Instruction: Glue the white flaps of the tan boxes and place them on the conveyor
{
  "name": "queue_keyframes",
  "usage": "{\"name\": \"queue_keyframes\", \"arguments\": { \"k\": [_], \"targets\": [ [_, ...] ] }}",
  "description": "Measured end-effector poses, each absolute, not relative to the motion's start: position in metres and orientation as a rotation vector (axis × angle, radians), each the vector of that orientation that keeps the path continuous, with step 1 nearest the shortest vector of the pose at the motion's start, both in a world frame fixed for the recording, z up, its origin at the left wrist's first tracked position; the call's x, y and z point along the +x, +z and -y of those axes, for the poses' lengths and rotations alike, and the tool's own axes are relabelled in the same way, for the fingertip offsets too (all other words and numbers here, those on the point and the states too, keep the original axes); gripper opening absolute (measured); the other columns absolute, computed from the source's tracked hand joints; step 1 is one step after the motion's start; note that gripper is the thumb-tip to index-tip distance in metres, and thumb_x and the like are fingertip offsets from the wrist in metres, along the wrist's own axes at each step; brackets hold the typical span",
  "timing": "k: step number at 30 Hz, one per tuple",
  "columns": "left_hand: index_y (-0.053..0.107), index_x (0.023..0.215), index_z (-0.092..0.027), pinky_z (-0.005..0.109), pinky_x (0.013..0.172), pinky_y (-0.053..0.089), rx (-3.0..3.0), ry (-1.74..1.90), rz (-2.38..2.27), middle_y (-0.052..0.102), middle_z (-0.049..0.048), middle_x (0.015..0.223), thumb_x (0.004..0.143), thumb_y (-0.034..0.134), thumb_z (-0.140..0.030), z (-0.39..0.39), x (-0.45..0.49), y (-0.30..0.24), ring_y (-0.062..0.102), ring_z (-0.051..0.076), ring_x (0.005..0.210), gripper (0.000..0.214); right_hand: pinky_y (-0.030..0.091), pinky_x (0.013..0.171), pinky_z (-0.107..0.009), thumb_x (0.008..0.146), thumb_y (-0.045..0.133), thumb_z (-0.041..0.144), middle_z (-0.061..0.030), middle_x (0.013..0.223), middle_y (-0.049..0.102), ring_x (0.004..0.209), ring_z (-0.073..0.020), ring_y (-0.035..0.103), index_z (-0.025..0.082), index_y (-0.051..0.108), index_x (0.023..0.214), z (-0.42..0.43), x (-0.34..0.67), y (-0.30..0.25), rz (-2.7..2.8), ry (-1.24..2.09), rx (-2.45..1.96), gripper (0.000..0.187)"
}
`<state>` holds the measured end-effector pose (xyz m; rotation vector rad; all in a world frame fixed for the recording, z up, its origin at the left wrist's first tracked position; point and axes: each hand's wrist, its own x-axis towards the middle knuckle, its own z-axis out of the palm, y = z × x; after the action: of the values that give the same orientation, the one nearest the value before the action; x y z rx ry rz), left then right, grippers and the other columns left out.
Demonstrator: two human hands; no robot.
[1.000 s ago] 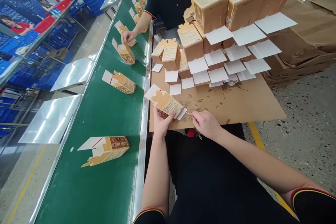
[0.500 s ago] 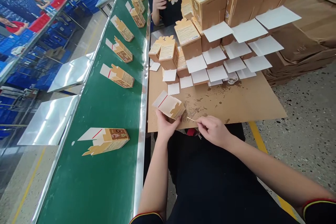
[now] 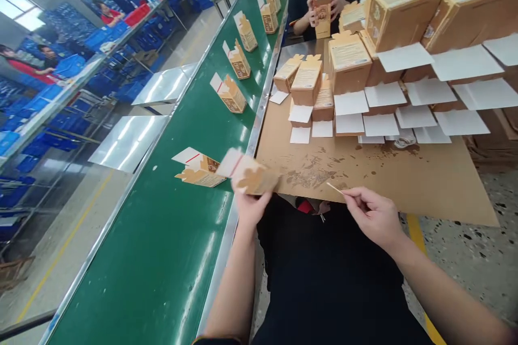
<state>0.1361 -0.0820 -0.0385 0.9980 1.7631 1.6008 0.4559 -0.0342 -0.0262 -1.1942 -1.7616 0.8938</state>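
My left hand grips a small brown cardboard box with its white flap raised; motion blurs it. This box is in the air over the metal edge between the green conveyor belt and the work table. Between the thumb and fingers of my right hand is a thin wooden stick, its tip pointing left above the cardboard-covered table top. A similar open box lies on the belt, left of the one in my left hand.
Stacked boxes with white flaps stand at the table's back. Across from me, a person holds another box. More boxes line the far belt. Metal side shelves adjoin the belt's left edge.
My left hand has lifted the box from over the table and moved it left toward the belt. The right hand with the stick is farther right. The view has turned left.
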Motion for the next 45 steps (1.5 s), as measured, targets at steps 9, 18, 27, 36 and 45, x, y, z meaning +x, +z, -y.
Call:
{"name": "queue_keyframes", "arguments": {
  "k": [9,18,27,36,45],
  "targets": [
    [0.043,0.138,-0.029,0.068,0.122,0.057,0.607,1.594,-2.468,0.069,0.0135,0.138,0.066,0.106,-0.045,0.211,-0.001,-0.023,0.069,0.039,0.141,0.097,0.046,0.047,-0.027,0.106,0.073,0.046,0.0025,0.061,0.057,0.05,-0.0128,0.053,0.023,0.082,0.096,0.015,0.456,-0.02,1.631,0.927,-1.145,0.026],
    [0.043,0.126,-0.029,0.064,0.117,0.052,1.294,1.888,-2.924,0.05,0.0101,0.135,0.072,0.085,-0.042,0.184,0.035,-0.01,0.063,0.036,0.126,0.069,0.045,0.047,-0.027,0.106,0.074,0.049,0.0018,0.062,0.058,0.051,-0.0136,0.054,0.025,0.084,0.095,0.021,0.474,-0.027,1.611,0.889,-1.23,0.028],
    [0.074,0.137,-0.028,0.061,0.131,0.038,2.006,1.425,-1.617,0.071,0.0142,0.144,0.08,0.088,-0.019,-0.089,0.16,-0.009,0.058,0.041,0.143,0.059,0.049,0.05,-0.029,0.105,0.075,0.051,0.0001,0.063,0.06,0.053,-0.0151,0.056,0.024,0.084,0.096,0.018,0.475,-0.004,1.584,0.821,-1.193,0.03],
    [0.087,0.108,-0.033,0.06,0.129,0.035,2.077,1.43,-1.635,0.08,0.0092,0.119,0.093,0.071,-0.012,-0.114,0.159,-0.019,0.069,0.035,0.121,0.031,0.052,0.047,-0.034,0.099,0.078,0.049,-0.0041,0.066,0.067,0.052,-0.0198,0.059,0.03,0.086,0.095,0.025,0.521,0.01,1.468,0.601,-1.337,0.021],
    [0.087,0.127,-0.036,0.056,0.106,0.053,2.176,1.064,-1.838,0.081,0.0098,0.121,0.084,0.065,-0.003,0.066,0.143,-0.058,0.073,0.034,0.108,0.058,0.044,0.064,-0.03,0.096,0.069,0.031,-0.0009,0.067,0.061,0.061,-0.0147,0.053,0.021,0.078,0.092,-0.022,0.565,0.023,1.517,0.4,-1.702,0.015]
  ]
}}
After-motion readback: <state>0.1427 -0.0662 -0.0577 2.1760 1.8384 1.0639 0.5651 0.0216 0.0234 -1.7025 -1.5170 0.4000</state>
